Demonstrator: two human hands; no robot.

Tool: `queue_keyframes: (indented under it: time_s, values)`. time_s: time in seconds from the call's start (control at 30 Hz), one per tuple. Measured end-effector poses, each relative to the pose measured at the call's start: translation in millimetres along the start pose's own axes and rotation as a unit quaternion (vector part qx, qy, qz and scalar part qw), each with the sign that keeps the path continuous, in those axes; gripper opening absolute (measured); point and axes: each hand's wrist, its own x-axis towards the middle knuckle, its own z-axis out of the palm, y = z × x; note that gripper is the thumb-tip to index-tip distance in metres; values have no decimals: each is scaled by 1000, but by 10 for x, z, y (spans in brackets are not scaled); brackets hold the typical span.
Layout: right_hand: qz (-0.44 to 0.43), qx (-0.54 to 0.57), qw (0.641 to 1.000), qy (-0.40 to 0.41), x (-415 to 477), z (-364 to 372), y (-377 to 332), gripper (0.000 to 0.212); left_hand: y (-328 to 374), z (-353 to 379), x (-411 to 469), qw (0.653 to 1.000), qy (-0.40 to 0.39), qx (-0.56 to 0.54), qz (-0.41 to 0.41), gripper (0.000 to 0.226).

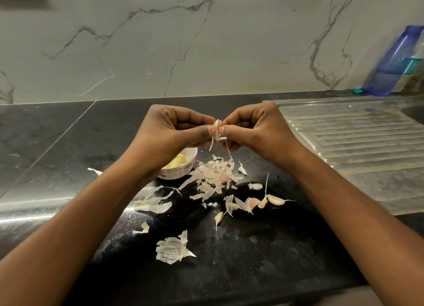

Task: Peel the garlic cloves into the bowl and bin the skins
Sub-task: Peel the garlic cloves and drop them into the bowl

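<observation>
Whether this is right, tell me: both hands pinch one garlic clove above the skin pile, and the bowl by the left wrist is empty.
Wrong on the bowl: the head view shows peeled cloves in it. Otherwise yes: left hand and right hand pinch one garlic clove above the skin pile.

The counter [252, 260] is seen as black with faint pale flecks. The wall [206, 53] is patterned as white marble with grey veins. The bowl [181, 171] is white, painted with pink flowers. The skins [213, 175] are off-white, tinged with pink. The garlic clove [217, 124] is cream. The bottle [394, 62] is blue.
</observation>
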Motion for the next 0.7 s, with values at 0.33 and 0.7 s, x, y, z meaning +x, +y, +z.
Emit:
queue_keyframes:
  time_s: [0.33,0.7]
  values:
    - [-3,-4,1000,5,7,-29,6,6,12,10,-3,998,3,-51,-38,30]
    - [-7,1,1000,-11,-8,-53,-30,20,-27,20,-8,999,18,27,8,30]
